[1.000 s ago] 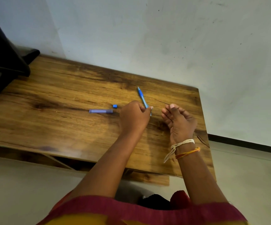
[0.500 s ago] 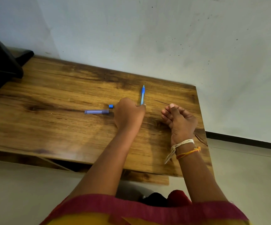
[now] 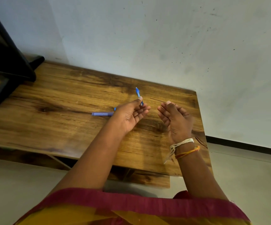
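My left hand (image 3: 131, 115) is turned palm up above the wooden table (image 3: 58, 124) and pinches a blue mechanical pencil (image 3: 138, 93) between thumb and fingers, its tip pointing away toward the wall. My right hand (image 3: 176, 121), with threads tied round the wrist, has curled fingers and pinches a thin dark lead (image 3: 157, 100) that sticks out to the left. The two hands are a short gap apart. A translucent blue lead tube (image 3: 102, 114) lies on the table just left of my left hand, with a small blue cap (image 3: 114, 109) beside it, partly hidden by the hand.
A black stand (image 3: 9, 69) sits on the table's far left end. A pale wall runs right behind the table. The table's right edge (image 3: 201, 127) lies close to my right hand, with the floor beyond it.
My left hand has rolled from knuckles-up to palm-up and lifted the pencil off the table. My right hand has stayed about where it was, still holding the lead.
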A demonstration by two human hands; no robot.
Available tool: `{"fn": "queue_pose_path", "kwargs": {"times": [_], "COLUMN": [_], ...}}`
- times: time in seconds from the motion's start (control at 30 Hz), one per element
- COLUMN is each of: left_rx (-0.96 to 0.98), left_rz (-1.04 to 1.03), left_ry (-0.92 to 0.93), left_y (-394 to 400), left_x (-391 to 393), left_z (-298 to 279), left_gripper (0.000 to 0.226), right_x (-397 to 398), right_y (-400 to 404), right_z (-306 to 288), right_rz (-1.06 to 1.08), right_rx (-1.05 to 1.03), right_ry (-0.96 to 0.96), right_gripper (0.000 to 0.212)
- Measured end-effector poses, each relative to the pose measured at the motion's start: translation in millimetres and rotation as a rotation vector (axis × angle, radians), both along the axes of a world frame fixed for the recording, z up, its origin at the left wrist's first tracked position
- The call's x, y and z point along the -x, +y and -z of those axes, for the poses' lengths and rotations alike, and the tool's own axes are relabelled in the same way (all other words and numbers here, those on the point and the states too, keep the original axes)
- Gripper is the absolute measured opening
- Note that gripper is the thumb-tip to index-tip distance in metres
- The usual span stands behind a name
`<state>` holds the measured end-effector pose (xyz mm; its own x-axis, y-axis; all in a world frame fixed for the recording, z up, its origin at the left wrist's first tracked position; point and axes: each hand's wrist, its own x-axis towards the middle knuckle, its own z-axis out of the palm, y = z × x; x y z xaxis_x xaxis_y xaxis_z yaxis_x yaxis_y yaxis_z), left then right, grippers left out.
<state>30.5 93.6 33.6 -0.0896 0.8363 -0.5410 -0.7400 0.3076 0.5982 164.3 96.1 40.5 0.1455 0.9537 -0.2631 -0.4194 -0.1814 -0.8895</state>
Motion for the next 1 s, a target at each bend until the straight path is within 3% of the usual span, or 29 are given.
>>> {"fn": "queue_pose_path", "kwargs": {"times": [0.23, 1.0], "left_rx": [-0.021, -0.05], "left_rz": [0.037, 0.03], "left_ry": [-0.045, -0.112], "left_y": [-6.1, -15.5], "left_x": [12.1, 30.9], "left_z": [-5.3, -11.7], "left_gripper": [0.012, 0.014], "right_x": [13.8, 34.1], "right_y": [-4.0, -9.5], "right_z": [-8.2, -13.9], "right_rz": [-0.037, -0.051], "right_rx": [0.005, -0.116], "right_ry": [0.138, -0.028], "right_gripper": [0.012, 0.009]}}
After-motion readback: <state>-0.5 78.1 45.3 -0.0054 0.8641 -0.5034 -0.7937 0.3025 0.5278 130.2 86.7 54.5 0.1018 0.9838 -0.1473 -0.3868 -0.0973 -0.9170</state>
